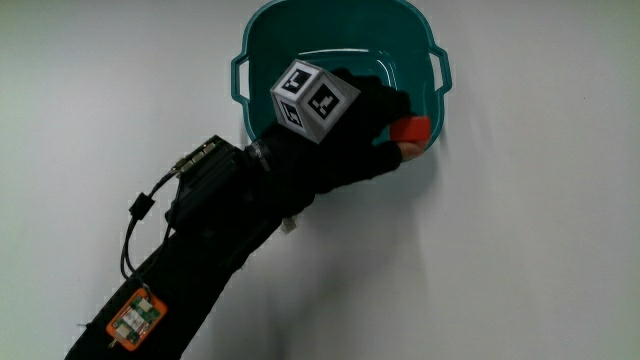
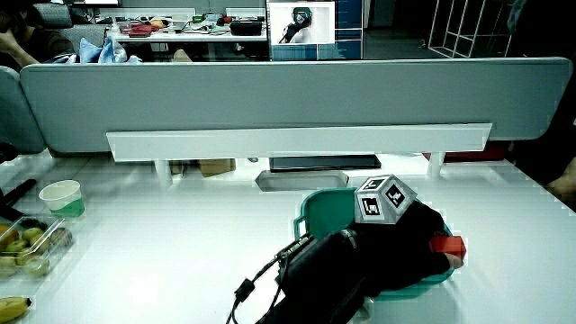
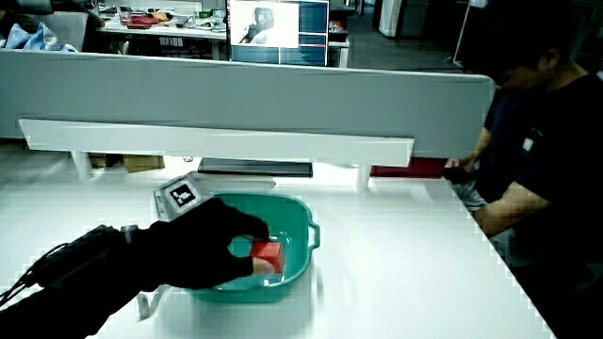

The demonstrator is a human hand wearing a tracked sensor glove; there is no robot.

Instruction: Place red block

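The forearm (image 1: 200,250) reaches in from the person's edge of the white tabletop (image 1: 540,260) and ends in the hand (image 1: 350,135), which hangs over the teal basin (image 1: 300,30) with the small patterned cube (image 1: 312,100) on its back tipped upward. The fingers are curled together and pinch the red block (image 1: 410,129) at their tips; in the main view the block sits just inside the basin's rim, near one of its handles, and in a side view (image 3: 268,254) it shows inside the basin's hollow, low against the wall, though whether it already touches the floor of the basin cannot be told. In both side views the hand covers much of the basin's opening. This looks like the placing step itself, close to its end: the block is carried to its spot and not yet let go. The next move likely calls for lowering the block the last bit until it rests, spreading the fingers so it stays put, and lifting the hand clear without brushing the rim or dragging the block along.
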